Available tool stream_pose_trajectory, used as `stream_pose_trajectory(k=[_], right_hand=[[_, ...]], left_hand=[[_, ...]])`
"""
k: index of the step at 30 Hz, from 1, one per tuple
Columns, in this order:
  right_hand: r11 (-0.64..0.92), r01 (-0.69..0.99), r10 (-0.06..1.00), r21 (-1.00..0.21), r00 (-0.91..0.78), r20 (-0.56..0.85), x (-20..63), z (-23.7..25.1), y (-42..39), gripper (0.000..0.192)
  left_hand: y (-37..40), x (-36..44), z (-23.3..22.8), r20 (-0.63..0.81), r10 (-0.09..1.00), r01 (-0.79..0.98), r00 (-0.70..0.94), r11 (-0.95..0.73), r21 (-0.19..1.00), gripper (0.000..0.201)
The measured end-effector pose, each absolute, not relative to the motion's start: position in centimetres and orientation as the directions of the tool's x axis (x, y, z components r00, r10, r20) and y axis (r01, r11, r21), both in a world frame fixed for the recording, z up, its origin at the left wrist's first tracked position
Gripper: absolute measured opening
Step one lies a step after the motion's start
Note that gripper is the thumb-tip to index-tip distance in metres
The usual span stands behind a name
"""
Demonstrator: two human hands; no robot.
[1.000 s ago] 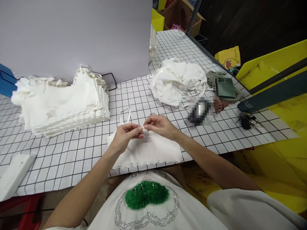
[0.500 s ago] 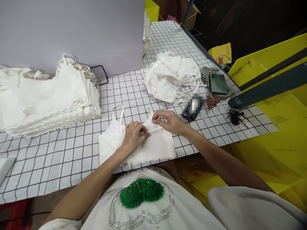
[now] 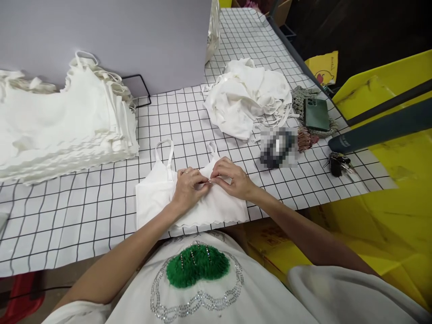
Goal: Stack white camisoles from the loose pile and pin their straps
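Observation:
A white bra top (image 3: 151, 202) lies flat at the table's front edge, its scalloped hem toward me. One shoulder strap (image 3: 172, 155) stands up in a loop on its left side. My left hand (image 3: 189, 185) is closed, thumb and forefinger pinching the top's upper edge near the middle. Close beside it, my right hand (image 3: 232, 179) pinches the end of the other strap (image 3: 212, 146), where a tiny pale hook or ring shows between the fingertips. The fingertips of both hands nearly meet. Its exact shape is too small to make out.
A tall stack of white tops (image 3: 67, 121) stands at left, by a black wire stand (image 3: 148, 92). Behind my hands lies a loose white heap (image 3: 249, 96). To the right are a green phone (image 3: 316, 114), keys (image 3: 339, 165) and a dark post (image 3: 381, 126).
My right hand has come down and left, bringing the strap end against my left fingertips at the top's edge. The view has shifted slightly.

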State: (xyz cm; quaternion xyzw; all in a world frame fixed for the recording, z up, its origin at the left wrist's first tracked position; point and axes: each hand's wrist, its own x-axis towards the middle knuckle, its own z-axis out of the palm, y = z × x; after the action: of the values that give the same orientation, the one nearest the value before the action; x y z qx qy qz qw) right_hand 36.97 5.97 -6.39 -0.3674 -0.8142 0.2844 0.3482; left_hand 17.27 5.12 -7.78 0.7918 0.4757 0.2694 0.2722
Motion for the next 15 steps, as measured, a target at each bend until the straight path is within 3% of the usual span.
stream_pose_trajectory(k=[9,15], right_hand=[[0.604,0.419,0.77,-0.678,-0.526,0.362,37.1,-6.2,6.0,0.015],[0.691,0.496,0.66,-0.525,-0.73,0.179,37.3,-4.5,6.0,0.029]], left_hand=[[5.1,17.4,-7.6,0.119,0.9,0.623,0.42,-0.381,0.683,0.013],[5.2,17.3,-7.2,0.077,0.907,0.618,0.415,-0.343,0.707,0.011]])
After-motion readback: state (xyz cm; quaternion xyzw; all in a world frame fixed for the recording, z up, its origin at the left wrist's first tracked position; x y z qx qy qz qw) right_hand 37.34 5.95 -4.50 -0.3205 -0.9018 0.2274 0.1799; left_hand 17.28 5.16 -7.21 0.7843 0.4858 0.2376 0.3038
